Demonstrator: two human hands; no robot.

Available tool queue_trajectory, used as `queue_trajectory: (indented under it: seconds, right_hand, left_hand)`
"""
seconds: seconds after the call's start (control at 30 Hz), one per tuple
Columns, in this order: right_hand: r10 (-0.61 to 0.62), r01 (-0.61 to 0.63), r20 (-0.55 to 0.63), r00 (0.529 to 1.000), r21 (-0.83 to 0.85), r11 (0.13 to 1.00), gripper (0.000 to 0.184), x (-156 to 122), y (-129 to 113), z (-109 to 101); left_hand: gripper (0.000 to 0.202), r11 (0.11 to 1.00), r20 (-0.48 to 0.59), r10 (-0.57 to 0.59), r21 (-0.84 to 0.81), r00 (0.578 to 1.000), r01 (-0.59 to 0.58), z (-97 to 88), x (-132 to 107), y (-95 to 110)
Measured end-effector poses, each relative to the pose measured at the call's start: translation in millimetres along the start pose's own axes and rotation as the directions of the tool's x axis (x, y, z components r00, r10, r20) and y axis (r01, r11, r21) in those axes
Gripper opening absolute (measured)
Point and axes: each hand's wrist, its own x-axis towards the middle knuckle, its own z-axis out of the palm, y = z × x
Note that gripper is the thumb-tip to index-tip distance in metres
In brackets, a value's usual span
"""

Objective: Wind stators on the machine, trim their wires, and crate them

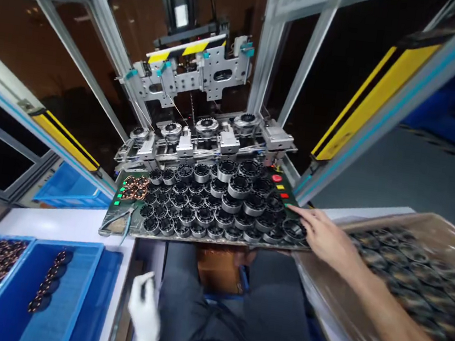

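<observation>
My right hand (325,238), bare, reaches over the right end of the work plate (121,226). Its index finger stretches to the green button (287,205) at the plate's edge; whether it presses cannot be told. Under the other fingers lies the nearest of many black-and-silver ring-shaped motor cores (295,229). These stand in rows, stacked higher towards the right. In a white glove, my left hand (144,311) hangs over the gap beside my left leg, thumb and fingers apart, with nothing visible in it.
Behind the rings, several clamping stations (207,126) hold rings below a machine head (198,70). Pliers (128,219) and copper-wound rings (135,187) lie on the left. Blue bins (95,265) stand lower left; a plastic-lined box (444,230) of rings stands right. Yellow light-curtain bars (372,105) flank the opening.
</observation>
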Motion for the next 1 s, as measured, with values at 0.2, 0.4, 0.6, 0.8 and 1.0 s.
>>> queue_trajectory:
  seconds: [0.2, 0.4, 0.6, 0.8, 1.0]
  right_hand:
    - [0.116, -0.121, -0.177, 0.977, -0.015, 0.993, 0.060, -71, 22, -57]
    - [0.487, -0.629, -0.482, 0.728, -0.188, 0.754, 0.039, -256, 77, -140]
    - [0.660, -0.776, -0.408, 0.630, -0.308, 0.551, 0.044, -329, 86, -120]
    - [0.708, -0.826, -0.430, 0.560, -0.359, 0.435, 0.056, -312, 93, -121]
    - [0.747, -0.817, -0.358, 0.560, -0.390, 0.425, 0.043, -319, 99, -127]
  left_hand:
    - [0.033, 0.973, 0.351, 0.135, -0.223, 0.927, -0.057, 53.1, -28, 26]
    - [0.040, 0.958, 0.485, 0.189, -0.283, 0.854, -0.051, 60.0, -14, 14]
    - [0.044, 0.953, 0.612, 0.267, -0.285, 0.744, -0.108, 66.7, -36, 23]
    - [0.044, 0.902, 0.719, 0.430, -0.371, 0.546, -0.222, 67.7, -48, 70]
    - [0.045, 0.773, 0.725, 0.628, -0.539, 0.283, -0.335, 114.2, -73, 180]
